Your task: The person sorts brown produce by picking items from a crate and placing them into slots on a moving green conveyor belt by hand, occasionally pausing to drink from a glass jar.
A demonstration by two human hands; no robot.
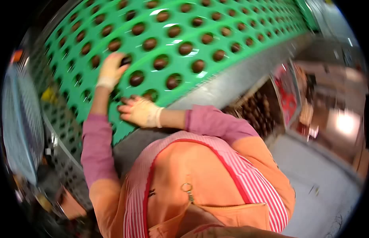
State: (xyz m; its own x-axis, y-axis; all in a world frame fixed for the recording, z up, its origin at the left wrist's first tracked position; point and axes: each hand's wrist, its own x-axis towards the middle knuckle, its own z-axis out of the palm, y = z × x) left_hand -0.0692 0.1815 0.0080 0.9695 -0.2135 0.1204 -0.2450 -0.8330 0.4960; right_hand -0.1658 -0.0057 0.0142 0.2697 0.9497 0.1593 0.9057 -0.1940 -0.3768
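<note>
A green sheet (168, 43) with rows of round holes stretches in front of me, and many holes hold a round brown nut-like ball (160, 62). My left hand (112, 70), in a cream glove, bends over the sheet at the left. Its thumb and finger close around a dark spot at one hole; blur hides what is between them. Lower and nearer my body, my right hand (141, 112), also gloved with bare fingertips, lies flat on the sheet with its fingers spread. It touches the sheet near a hole at the front edge.
A metal rail (224, 75) runs along the sheet's near side. To the right, a box holds several loose brown balls (256, 113). A perforated panel (59, 135) and a pale blue basket (21, 123) stand at the left. Grey floor (311, 178) shows at lower right.
</note>
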